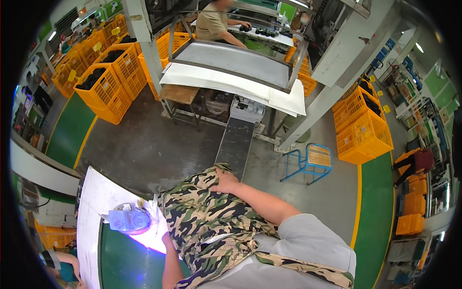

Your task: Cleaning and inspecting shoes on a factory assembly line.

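Note:
My right hand point(224, 182) is at the far upper part of a camouflage apron point(202, 212) worn over my grey shirt. Its fingers are bent against the cloth and appear to grip it. On the left, my left hand point(167, 239) shows only at the wrist, where the apron's edge covers its fingers, so what it holds is hidden. Just beyond it, a translucent blue plastic piece point(129, 220) lies on a white worktop point(91, 207) under a bright violet-white light.
Stacked orange crates point(113, 89) with black parts stand at the left, and more crates point(364, 137) at the right. A blue-framed stool point(317, 156) is at right. Ahead are a metal-framed table point(231, 79) and a dark ramp point(235, 144). A co-worker point(211, 26) works beyond.

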`<state>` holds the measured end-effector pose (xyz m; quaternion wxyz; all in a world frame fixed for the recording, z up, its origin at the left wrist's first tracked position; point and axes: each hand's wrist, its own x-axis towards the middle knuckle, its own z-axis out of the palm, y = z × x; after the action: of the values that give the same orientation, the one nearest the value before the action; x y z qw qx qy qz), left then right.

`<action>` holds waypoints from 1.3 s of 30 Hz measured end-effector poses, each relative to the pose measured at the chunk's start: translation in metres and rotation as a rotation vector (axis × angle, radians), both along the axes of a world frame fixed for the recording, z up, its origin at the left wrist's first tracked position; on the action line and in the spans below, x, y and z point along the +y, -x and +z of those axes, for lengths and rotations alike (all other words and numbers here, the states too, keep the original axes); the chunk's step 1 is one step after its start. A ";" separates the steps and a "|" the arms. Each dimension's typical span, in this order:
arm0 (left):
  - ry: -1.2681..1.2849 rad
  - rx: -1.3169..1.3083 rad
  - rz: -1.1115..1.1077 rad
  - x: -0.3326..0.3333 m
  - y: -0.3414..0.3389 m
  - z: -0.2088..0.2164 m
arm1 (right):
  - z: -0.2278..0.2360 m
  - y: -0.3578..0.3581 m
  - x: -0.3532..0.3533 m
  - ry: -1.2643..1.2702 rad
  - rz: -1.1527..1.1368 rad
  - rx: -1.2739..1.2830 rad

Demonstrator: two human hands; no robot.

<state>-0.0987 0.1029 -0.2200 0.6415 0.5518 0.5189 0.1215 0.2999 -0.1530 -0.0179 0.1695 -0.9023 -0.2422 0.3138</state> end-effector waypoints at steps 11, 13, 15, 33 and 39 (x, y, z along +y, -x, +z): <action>-0.192 0.025 -0.070 0.001 0.017 -0.019 | 0.023 0.017 0.023 0.137 0.164 -0.116; -0.116 0.006 -0.079 -0.008 -0.001 -0.010 | 0.017 0.009 0.022 0.186 0.154 -0.115; -0.091 -0.031 -0.036 -0.002 0.001 -0.006 | 0.017 0.007 0.027 0.151 0.154 -0.122; -0.004 -0.098 0.058 0.002 0.014 -0.029 | 0.018 -0.002 0.045 0.112 0.132 -0.084; 0.032 -0.116 0.067 0.002 0.009 -0.030 | 0.019 -0.004 0.043 0.111 0.123 -0.073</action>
<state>-0.1075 0.1049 -0.2503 0.6748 0.5161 0.5007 0.1664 0.3040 -0.1102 0.0006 0.0906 -0.9046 -0.2856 0.3033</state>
